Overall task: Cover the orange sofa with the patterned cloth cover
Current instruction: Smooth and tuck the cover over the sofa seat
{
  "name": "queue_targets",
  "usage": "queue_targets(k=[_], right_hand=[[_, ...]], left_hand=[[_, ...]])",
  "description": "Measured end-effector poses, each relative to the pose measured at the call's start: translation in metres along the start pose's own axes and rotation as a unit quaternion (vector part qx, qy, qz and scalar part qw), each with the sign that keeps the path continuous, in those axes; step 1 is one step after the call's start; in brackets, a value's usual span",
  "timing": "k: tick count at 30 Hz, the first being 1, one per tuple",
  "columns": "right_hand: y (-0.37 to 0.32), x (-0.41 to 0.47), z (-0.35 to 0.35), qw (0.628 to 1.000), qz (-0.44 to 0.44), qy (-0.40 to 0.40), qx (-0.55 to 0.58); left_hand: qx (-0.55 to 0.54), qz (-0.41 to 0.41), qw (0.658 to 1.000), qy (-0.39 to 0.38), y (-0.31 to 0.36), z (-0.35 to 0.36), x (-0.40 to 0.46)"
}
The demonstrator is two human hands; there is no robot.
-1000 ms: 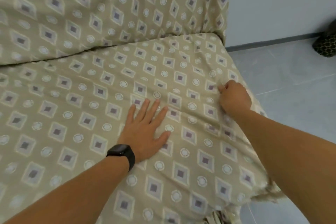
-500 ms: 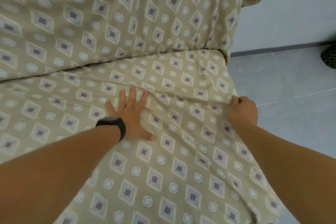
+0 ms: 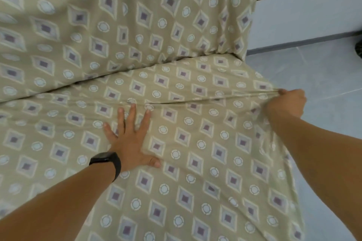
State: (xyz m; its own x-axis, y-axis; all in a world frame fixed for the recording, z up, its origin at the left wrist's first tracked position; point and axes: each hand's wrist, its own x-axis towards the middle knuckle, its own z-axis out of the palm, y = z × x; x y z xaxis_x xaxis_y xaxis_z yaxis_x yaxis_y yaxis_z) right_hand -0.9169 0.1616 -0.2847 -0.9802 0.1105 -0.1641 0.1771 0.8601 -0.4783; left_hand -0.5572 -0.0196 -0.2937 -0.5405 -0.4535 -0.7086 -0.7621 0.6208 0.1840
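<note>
**Pale floor, pale wall, one covered sofa, two hands at work**

Grey-blue floor point(image 3: 323, 76) and a plain light wall point(image 3: 313, 6) frame the right side of the view, meeting at a darker skirting strip.

Right hand point(image 3: 285, 104): its grip is closed tight on a bunched fold of the patterned cloth cover point(image 3: 195, 143) at the seat's right edge, and a taut ridge of fabric runs from that fist leftward across the seat. Left hand point(image 3: 130, 139): no grip at all, palm flat on the seat with all fingers spread and straight, pointing toward the backrest. One black watch point(image 3: 106, 161) sits on that wrist.

One cover is in view, beige with purple-centred diamonds and pale rings. It lies over both the seat and the upright backrest, dipping into the crease between them, and hangs down over the seat's right side. None of the sofa's orange shows. That crease, the sofa's long axis, runs left to right, rising slightly rightward.

One dark object point(image 3: 358, 49) is cut off at the right frame edge; I cannot tell what it is.
</note>
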Motion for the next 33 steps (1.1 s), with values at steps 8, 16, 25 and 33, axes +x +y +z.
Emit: queue_targets(k=[8,16,25,33], right_hand=[[-0.021,-0.022,0.042,0.976,-0.170,-0.007,-0.135],[-0.088,-0.047,0.081,0.920,-0.312,-0.133,-0.198],[-0.118,-0.042,0.080,0.972,-0.177,-0.094,-0.123],[-0.094,-0.177,0.105,0.822,-0.474,-0.239,-0.208]], left_hand=[[0.013,-0.013,1.000,-0.025,0.001,-0.002,0.011],[0.019,-0.023,0.999,-0.046,0.000,-0.001,0.020],[-0.009,0.038,0.999,0.031,-0.016,0.016,0.013],[-0.035,-0.006,0.987,0.155,-0.088,-0.017,0.009]])
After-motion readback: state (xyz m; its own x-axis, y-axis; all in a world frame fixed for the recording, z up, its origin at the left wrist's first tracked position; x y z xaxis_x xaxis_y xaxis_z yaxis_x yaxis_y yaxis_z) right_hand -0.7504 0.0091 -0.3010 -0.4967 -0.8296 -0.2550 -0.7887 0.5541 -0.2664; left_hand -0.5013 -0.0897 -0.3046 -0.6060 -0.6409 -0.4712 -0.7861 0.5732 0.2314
